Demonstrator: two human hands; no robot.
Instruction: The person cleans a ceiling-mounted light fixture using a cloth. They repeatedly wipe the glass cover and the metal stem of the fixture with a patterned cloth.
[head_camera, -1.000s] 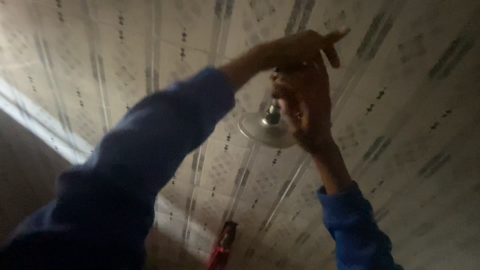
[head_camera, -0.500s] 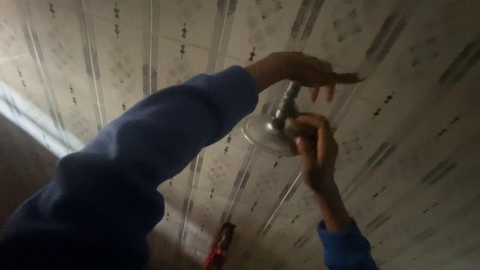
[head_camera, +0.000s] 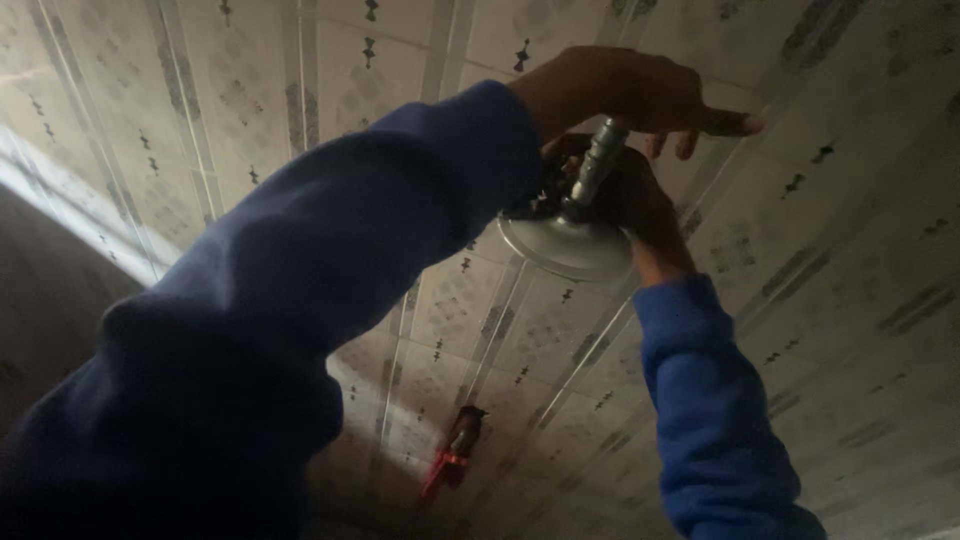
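Two hands meet high up at a metal shower head (head_camera: 566, 243) that hangs from a short pipe (head_camera: 598, 160) against a tiled wall (head_camera: 850, 250). The left hand (head_camera: 625, 92) sits over the top of the pipe with the palm cupped on it, its forefinger stretched out flat toward the right and the other fingertips curled below; how tightly it closes on the pipe is hard to tell in this dim light. The right hand (head_camera: 630, 200) comes up from below and behind, wrapped around the joint where the pipe meets the round disc, so the disc lies just under and in front of its fingers. The disc faces down and to the left, tilted.

The left sleeve (head_camera: 300, 300), dark blue and broad, fills the lower left of the view and hides the wall behind it. The right sleeve (head_camera: 710, 400) rises along the right, just beside the disc's rim. Far below, near the bottom middle, a red tool (head_camera: 455, 455) lies well apart from both hands.

Bare patterned tile spreads to the right and above, with open room there; the left is crowded by the arm.
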